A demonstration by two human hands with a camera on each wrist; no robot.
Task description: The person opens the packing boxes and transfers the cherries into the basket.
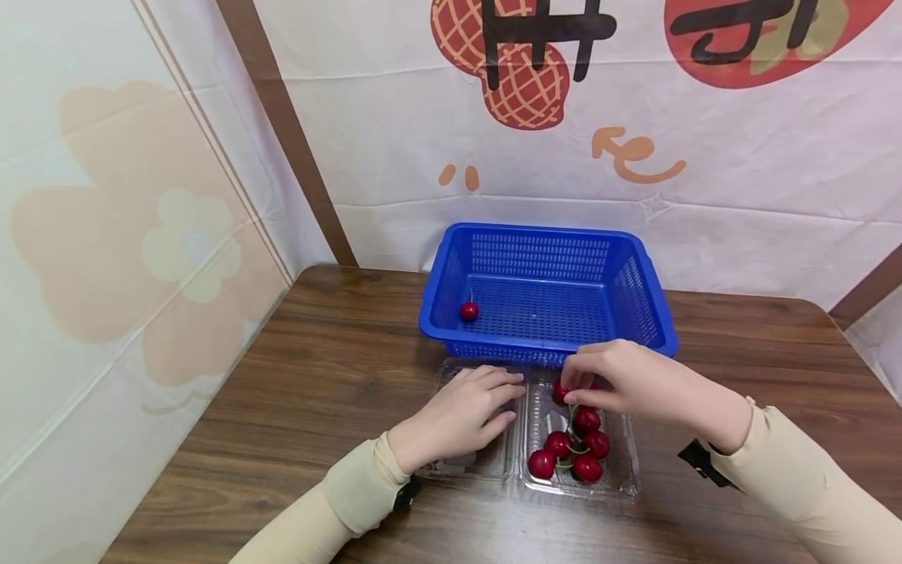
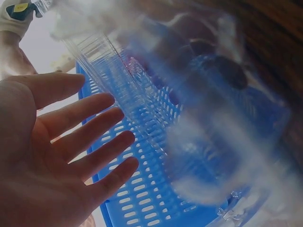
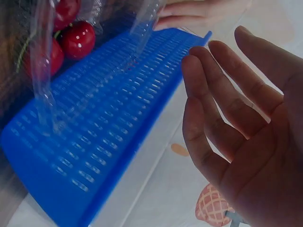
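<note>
Several dark red cherries (image 1: 559, 445) with green stems lie in the right half of a clear plastic clamshell box (image 1: 629, 482). Above the far cherries in that half is my right hand (image 1: 620, 384), its fingers bent downward beside a cherry. In the right wrist view the right hand (image 3: 246, 118) shows slightly bent fingers, thumb apart, nothing visible between them. My left hand (image 1: 465, 411) lies over the box's left half, fingers extended; the left wrist view shows this hand (image 2: 71, 137) with spread fingers near blurred clear plastic. Whether it touches the plastic I cannot tell.
Directly behind the box stands a blue perforated basket (image 1: 651, 301), with one cherry (image 1: 469, 311) at its left side. Everything sits on a brown wooden table (image 1: 331, 345). A printed cloth (image 1: 380, 149) hangs behind the table, another at the left.
</note>
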